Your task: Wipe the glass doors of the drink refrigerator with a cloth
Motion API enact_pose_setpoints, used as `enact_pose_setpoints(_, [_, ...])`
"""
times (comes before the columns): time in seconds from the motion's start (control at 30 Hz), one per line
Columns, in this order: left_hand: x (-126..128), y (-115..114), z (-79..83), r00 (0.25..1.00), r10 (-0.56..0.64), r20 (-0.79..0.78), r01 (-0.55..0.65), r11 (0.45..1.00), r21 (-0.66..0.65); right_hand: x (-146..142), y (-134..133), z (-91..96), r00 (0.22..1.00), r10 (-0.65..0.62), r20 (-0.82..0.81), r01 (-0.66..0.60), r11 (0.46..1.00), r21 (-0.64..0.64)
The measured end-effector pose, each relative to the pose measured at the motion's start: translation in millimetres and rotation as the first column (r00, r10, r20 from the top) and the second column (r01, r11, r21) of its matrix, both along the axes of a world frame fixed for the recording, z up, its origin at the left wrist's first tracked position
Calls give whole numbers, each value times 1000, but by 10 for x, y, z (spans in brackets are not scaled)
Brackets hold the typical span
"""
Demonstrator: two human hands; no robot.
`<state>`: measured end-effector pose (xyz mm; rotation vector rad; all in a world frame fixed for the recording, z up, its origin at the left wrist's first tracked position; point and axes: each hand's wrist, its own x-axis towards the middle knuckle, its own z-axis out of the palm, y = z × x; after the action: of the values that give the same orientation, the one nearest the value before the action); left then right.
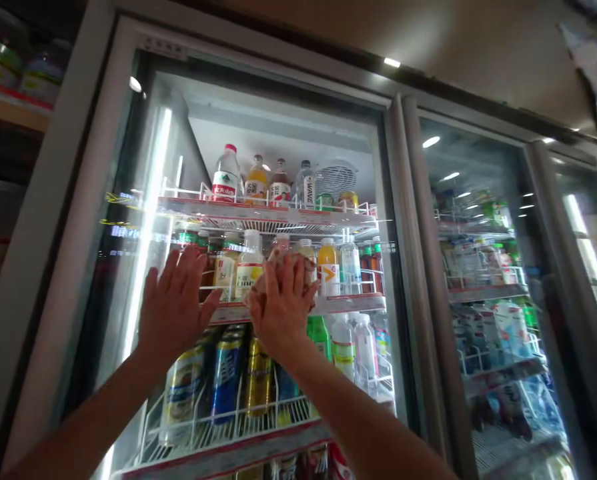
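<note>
My right hand (283, 307) presses a crumpled, light patterned cloth (305, 263) against the glass door (288, 150) of a lit drinks fridge. Its fingers bend over the cloth, which sticks out around the fingertips. To the left, my left hand (173, 300) lies flat on or very close to the same glass, fingers stretched out and thumb apart, holding nothing. Behind the glass, bottles and cans stand on wire shelves, partly hidden by both hands.
A metal door frame (418, 280) runs down the right of this door. Beyond it is another glass door (478, 200) with stocked shelves. At the far left, a dark shelf (13, 110) holds large jars. Packaging (591, 73) hangs at the top right.
</note>
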<state>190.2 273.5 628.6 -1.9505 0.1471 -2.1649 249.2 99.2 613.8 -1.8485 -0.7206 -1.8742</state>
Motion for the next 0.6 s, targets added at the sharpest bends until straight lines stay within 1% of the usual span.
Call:
enact_pose_setpoints(0.03, [15,34,-10,1000,28,-13,-28,1000,8,61,-31,40,999,-29,29,30,999,-39])
enact_pose_setpoints(0.07, [27,47,-23,999,42,-26,-41,999,16,149,-141,88,997,-52,56,57,995,-79])
enact_pose_setpoints(0.1, [33,43,-36,998,45,-34,-45,999,17,261,-329,150,994,-79,69,86,991,-106])
enact_pose_setpoints(0.13, [34,31,-49,998,45,-35,-45,999,20,389,-580,227,992,-111,64,118,987,-113])
enact_pose_setpoints(0.17, [33,16,-60,999,42,-33,-42,999,23,523,-866,320,987,-156,26,157,985,-67])
enact_pose_setpoints(0.2, [30,3,-68,999,38,-33,-38,999,22,646,-1151,421,978,-203,-52,204,979,10])
enact_pose_setpoints(0.23, [27,-7,-73,999,36,-36,-35,999,17,745,-1395,521,961,-239,-137,254,961,110])
enact_pose_setpoints(0.27, [24,-11,-76,999,37,-40,-37,999,14,807,-1565,606,943,-255,-211,297,934,198])
enact_pose_setpoints(0.3, [23,-10,-76,999,40,-36,-39,999,17,823,-1636,660,930,-260,-260,325,913,247])
enact_pose_setpoints(0.33, [23,-4,-75,998,44,-34,-43,999,18,792,-1601,673,927,-262,-268,330,910,251])
enact_pose_setpoints(0.37, [23,4,-73,998,50,-32,-49,999,20,721,-1468,640,937,-261,-232,310,928,207])
enact_pose_setpoints(0.4, [23,13,-70,998,55,-28,-55,998,26,622,-1264,566,955,-252,-158,271,956,114])
enact_pose_setpoints(0.43, [23,21,-67,998,59,-24,-59,998,37,511,-1026,466,973,-226,-51,225,974,-21])
enact_pose_setpoints(0.47, [23,27,-64,998,61,-25,-60,997,44,406,-796,358,982,-178,58,185,970,-155])
enact_pose_setpoints(0.5, [23,31,-63,998,61,-30,-60,997,42,324,-617,262,982,-114,153,157,938,-310])
enact_pose_setpoints(0.53, [22,31,-64,998,61,-33,-60,998,37,279,-518,196,974,-53,221,145,895,-422])
enact_pose_setpoints(0.57, [23,29,-67,998,58,-33,-57,998,33,278,-515,168,967,-15,255,141,863,-486])
enact_pose_setpoints(0.6, [24,25,-72,998,57,-33,-56,998,27,321,-606,183,966,-12,257,140,864,-484])
